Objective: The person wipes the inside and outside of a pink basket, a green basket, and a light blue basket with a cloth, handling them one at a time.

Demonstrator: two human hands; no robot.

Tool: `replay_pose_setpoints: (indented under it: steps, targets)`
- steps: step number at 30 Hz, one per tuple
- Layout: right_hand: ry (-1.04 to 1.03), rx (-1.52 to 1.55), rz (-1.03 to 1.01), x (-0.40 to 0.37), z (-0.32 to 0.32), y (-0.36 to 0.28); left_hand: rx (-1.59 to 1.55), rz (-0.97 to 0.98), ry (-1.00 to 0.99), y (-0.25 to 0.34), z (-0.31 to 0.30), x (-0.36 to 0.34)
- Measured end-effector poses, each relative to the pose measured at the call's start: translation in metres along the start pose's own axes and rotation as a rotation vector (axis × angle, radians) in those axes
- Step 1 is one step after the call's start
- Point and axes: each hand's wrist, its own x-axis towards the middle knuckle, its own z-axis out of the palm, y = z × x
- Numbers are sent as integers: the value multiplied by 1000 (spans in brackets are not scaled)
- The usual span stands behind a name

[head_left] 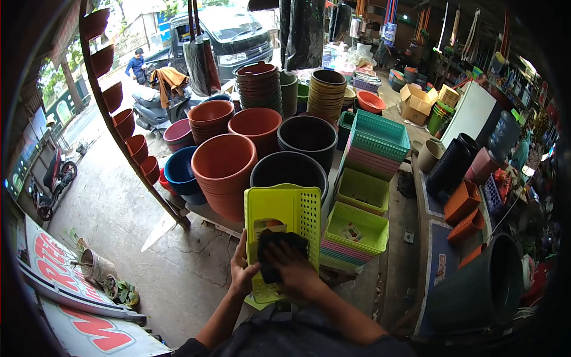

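Observation:
A yellow-green plastic basket (267, 203) with a perforated right side is tilted up in front of my body. My left hand (241, 271) grips its left edge, thumb on the near side. A black cloth (272, 239) lies bunched against the inside of the basket. My right hand (292, 266) presses on that cloth and covers much of it; the tips of its fingers are partly lost against the dark fabric. Just behind the basket stands a black pot (288, 169).
Stacked terracotta-coloured pots (223, 157) and a blue pot (181, 169) crowd the low table ahead. Perforated baskets (357, 229) are piled to the right. A hanging row of pots (124, 124) rises at left. Farther off are a motorbike (160, 110) and a seated person (136, 64).

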Motion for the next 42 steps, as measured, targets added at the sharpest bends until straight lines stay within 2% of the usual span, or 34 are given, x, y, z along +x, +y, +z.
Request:
replay_pose_setpoints:
  steps: [1,2,4,5,7,8,10,11,13,14,16,17,19,20,22,25,26,28,29,30,32,33,35,36,37,38,39,40,41,42]
  targets:
    - [-1,-28,93,0,-3,-2,-9,-29,17,-1,-4,-1]
    - [-5,-27,88,-2,-5,-8,-8,-28,23,-2,-5,-1]
    - [-117,-68,236,-5,-12,-23,-13,36,60,-5,-2,0]
    - [-116,-69,238,-5,-8,-23,-14,36,58,-3,-2,2]
    - [-217,215,181,-7,10,-20,-23,57,79,2,-4,3]
    - [-218,215,181,-8,22,-18,-23,56,81,2,-3,3]
    - [-86,338,73,-5,33,-22,52,88,72,1,-2,1]
    - [-88,342,71,-2,28,-24,92,120,73,-8,-7,2]
    - [-268,582,105,3,8,-30,62,95,87,-7,-2,-2]
    - [-265,582,105,4,5,-32,30,71,98,-6,2,-1]
    - [-251,1491,587,7,3,-37,49,86,104,-16,-1,-6]
    - [-256,1490,587,9,5,-38,48,69,110,-19,1,-8]
    - [4,1755,778,14,10,-40,24,15,103,-16,7,-10]
    - [3,1754,775,15,11,-44,25,17,104,-18,8,-11]
    - [275,1870,712,16,9,-53,59,-37,107,-28,8,-18]
    - [381,2027,681,24,8,-52,24,-79,84,-44,7,-32]
    - [383,2023,678,26,6,-49,-26,-102,88,-48,10,-35]
    - [543,1862,709,33,-2,-41,9,-92,92,-62,8,-44]
    - [442,1840,828,34,-19,-35,55,-96,43,-67,8,-47]
    - [441,1837,829,35,-22,-25,103,-100,-5,-71,8,-50]
    - [604,2058,700,44,-30,-11,159,-100,-49,-69,11,-48]
    - [650,2104,726,44,-36,-9,251,-40,-68,-68,10,-46]
    - [704,2100,591,32,-54,-16,433,83,-108,-67,8,-36]
    - [758,2111,520,26,-67,-24,429,88,-105,-67,10,-32]
    - [752,2107,526,20,-71,-29,295,-28,-16,-67,11,-30]
    - [892,1797,460,12,-72,-33,160,-144,73,-66,13,-27]
    - [1002,1480,389,6,-74,-34,117,-203,80,-62,12,-23]
    - [997,1476,394,7,-82,-29,111,-206,84,-61,12,-21]
    - [988,768,133,11,-96,-22,157,-161,72,-60,12,-20]
    - [892,66,-110,11,-103,-17,204,-117,56,-59,12,-18]
